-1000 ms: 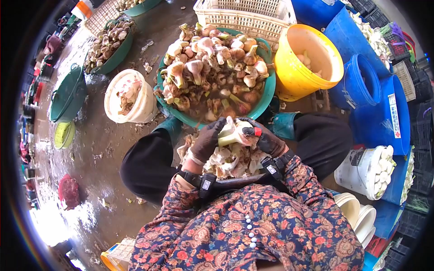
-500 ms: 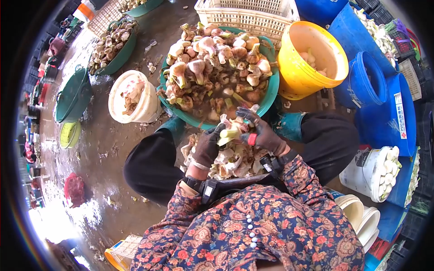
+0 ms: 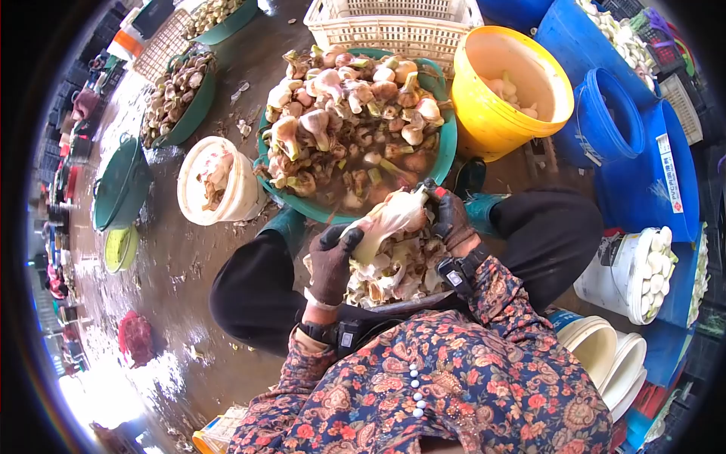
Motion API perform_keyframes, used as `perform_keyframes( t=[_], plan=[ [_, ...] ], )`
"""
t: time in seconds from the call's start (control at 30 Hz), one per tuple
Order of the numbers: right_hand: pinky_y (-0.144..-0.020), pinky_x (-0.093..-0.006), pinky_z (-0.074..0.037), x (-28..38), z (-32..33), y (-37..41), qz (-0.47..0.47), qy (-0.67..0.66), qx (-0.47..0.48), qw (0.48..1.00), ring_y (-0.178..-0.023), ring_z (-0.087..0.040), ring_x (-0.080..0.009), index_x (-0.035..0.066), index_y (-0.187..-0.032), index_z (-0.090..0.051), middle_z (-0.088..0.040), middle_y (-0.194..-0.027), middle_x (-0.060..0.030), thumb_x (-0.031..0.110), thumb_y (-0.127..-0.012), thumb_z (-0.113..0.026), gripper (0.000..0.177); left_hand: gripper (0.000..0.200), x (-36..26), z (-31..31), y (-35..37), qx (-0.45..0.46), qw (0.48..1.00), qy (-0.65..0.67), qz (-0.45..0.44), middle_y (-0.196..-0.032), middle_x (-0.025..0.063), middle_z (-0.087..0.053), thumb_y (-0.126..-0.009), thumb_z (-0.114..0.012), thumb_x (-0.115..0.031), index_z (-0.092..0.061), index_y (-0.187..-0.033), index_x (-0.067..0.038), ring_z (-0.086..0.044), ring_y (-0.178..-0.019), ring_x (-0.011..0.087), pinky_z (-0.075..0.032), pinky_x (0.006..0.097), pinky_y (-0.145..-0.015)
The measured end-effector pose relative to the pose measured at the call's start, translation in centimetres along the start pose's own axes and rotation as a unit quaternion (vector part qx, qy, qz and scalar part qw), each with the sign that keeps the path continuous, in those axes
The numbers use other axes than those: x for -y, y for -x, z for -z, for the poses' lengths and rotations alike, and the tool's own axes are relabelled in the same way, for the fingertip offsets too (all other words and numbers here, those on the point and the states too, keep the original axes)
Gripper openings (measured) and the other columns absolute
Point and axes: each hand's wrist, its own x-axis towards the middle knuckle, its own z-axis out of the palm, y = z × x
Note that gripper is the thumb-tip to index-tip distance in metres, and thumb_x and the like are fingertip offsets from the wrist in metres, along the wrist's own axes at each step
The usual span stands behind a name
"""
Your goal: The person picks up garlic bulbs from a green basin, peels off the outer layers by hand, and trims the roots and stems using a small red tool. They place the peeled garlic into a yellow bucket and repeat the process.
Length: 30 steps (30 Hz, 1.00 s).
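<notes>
A long, pale garlic bulb (image 3: 393, 221) with peeling skin stretches between my hands above a heap of loose garlic skins (image 3: 393, 276) in my lap. My left hand (image 3: 331, 265), in a dark glove, grips its lower left end. At the upper right end, my right hand (image 3: 454, 225) is closed on the garlic; something red shows by its thumb, too small to name. Just ahead sits a wide green basin (image 3: 451, 144) with dirty water and many unpeeled garlic bulbs (image 3: 314, 129).
Left of the basin stands a white bucket (image 3: 246, 189) with skins. A yellow bucket (image 3: 473, 113) with some peeled garlic is at right, near a white crate (image 3: 386, 34) and blue tubs (image 3: 643, 174). A white pail (image 3: 605, 287) of peeled garlic lies tilted by my right knee.
My hands have moved apart, the left one lower and leftward, the right one slightly right. The garlic's outer skin now stretches between them. The camera view has shifted a little.
</notes>
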Motion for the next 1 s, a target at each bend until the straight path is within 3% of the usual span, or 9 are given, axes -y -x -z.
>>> perform_keyframes(
  t=[0.13,0.23,0.37,0.43,0.57,0.67,0.77,0.8,1.0],
  plan=[
    [-0.067,-0.0237,-0.047,-2.1,0.5,-0.8,0.048,-0.012,0.000,0.999,-0.072,-0.056,-0.0085,0.002,-0.094,-0.063,-0.062,-0.081,-0.0013,0.030,-0.093,-0.047,0.032,0.019,0.7,0.6,0.8,-0.010,1.000,-0.024,-0.015,-0.083,0.0027,-0.064,-0.082,-0.064,-0.014,-0.065,-0.093,0.001,-0.056,-0.076,0.0086,-0.045,0.0232,-0.070],
    [-0.069,-0.0274,-0.047,-1.0,0.4,-1.1,-0.080,-0.137,-0.002,0.987,-0.073,-0.058,-0.0117,0.004,-0.090,-0.062,-0.062,-0.079,-0.0018,0.023,-0.091,-0.050,0.022,0.017,0.3,-0.8,1.5,-0.025,1.000,-0.014,-0.003,-0.081,0.0018,-0.064,-0.081,-0.065,-0.012,-0.065,-0.093,0.001,-0.056,-0.073,0.0082,-0.044,0.0228,-0.069],
    [-0.067,-0.0284,-0.047,-4.0,2.5,-3.4,-0.078,-0.171,0.009,0.982,-0.073,-0.058,-0.0121,0.005,-0.088,-0.061,-0.061,-0.078,-0.0018,0.020,-0.090,-0.050,0.019,0.015,0.3,-1.8,1.8,-0.002,0.998,-0.054,0.029,-0.081,0.0021,-0.064,-0.080,-0.066,-0.008,-0.065,-0.091,0.000,-0.055,-0.071,0.0076,-0.044,0.0216,-0.066],
    [-0.063,-0.0285,-0.046,-5.0,2.7,-4.0,-0.121,-0.337,-0.012,0.933,-0.066,-0.056,-0.0123,0.005,-0.086,-0.062,-0.061,-0.075,-0.0015,0.024,-0.088,-0.054,0.021,0.015,0.4,-2.6,1.8,0.009,0.998,-0.065,0.018,-0.081,0.0020,-0.064,-0.079,-0.067,-0.009,-0.064,-0.091,0.000,-0.055,-0.070,0.0073,-0.044,0.0212,-0.064],
    [-0.058,-0.0271,-0.044,-2.7,2.4,-3.8,-0.133,-0.220,-0.156,0.954,-0.059,-0.053,-0.0105,0.005,-0.081,-0.063,-0.060,-0.071,0.0005,0.025,-0.083,-0.063,0.020,0.026,1.0,-2.6,0.3,0.055,0.985,-0.158,0.050,-0.080,0.0043,-0.064,-0.076,-0.072,-0.014,-0.062,-0.095,0.001,-0.058,-0.070,0.0123,-0.046,0.0252,-0.065],
    [-0.060,-0.0238,-0.047,0.6,0.2,-2.4,-0.085,-0.155,-0.181,0.967,-0.067,-0.057,-0.0100,0.003,-0.086,-0.064,-0.062,-0.079,-0.0006,0.013,-0.076,-0.071,0.016,0.069,1.4,-2.3,-1.4,0.033,0.890,-0.410,-0.199,-0.112,0.0192,-0.053,-0.064,-0.080,-0.023,-0.047,-0.120,-0.002,-0.054,-0.102,0.0318,-0.044,0.0369,-0.083],
    [-0.049,-0.0204,-0.036,-0.5,-0.9,-2.3,-0.039,-0.099,-0.146,0.983,-0.055,-0.044,-0.0043,0.005,-0.073,-0.061,-0.054,-0.067,0.0052,0.016,-0.073,-0.076,0.018,0.077,0.9,-3.9,-2.5,0.049,0.823,-0.491,-0.280,-0.125,0.0202,-0.044,-0.061,-0.081,-0.024,-0.043,-0.126,-0.006,-0.047,-0.112,0.0339,-0.039,0.0375,-0.095],
    [-0.049,-0.0214,-0.036,0.8,-1.7,-1.7,-0.012,-0.051,-0.151,0.987,-0.057,-0.042,-0.0035,0.005,-0.071,-0.058,-0.053,-0.067,0.0053,0.016,-0.072,-0.077,0.022,0.066,0.5,-4.6,-2.7,0.040,0.787,-0.526,-0.322,-0.119,0.0183,-0.050,-0.062,-0.080,-0.023,-0.050,-0.120,-0.009,-0.051,-0.106,0.0334,-0.043,0.0370,-0.090],
    [-0.055,-0.0225,-0.043,0.5,-2.7,-0.8,0.044,-0.017,-0.097,0.994,-0.064,-0.049,-0.0051,0.002,-0.074,-0.057,-0.059,-0.070,-0.0004,0.015,-0.075,-0.075,0.022,0.027,2.4,-4.2,-3.8,0.099,0.826,-0.474,-0.288,-0.085,0.0088,-0.061,-0.067,-0.075,-0.020,-0.064,-0.089,-0.008,-0.058,-0.081,0.0294,-0.046,0.0381,-0.069]
  ],
)
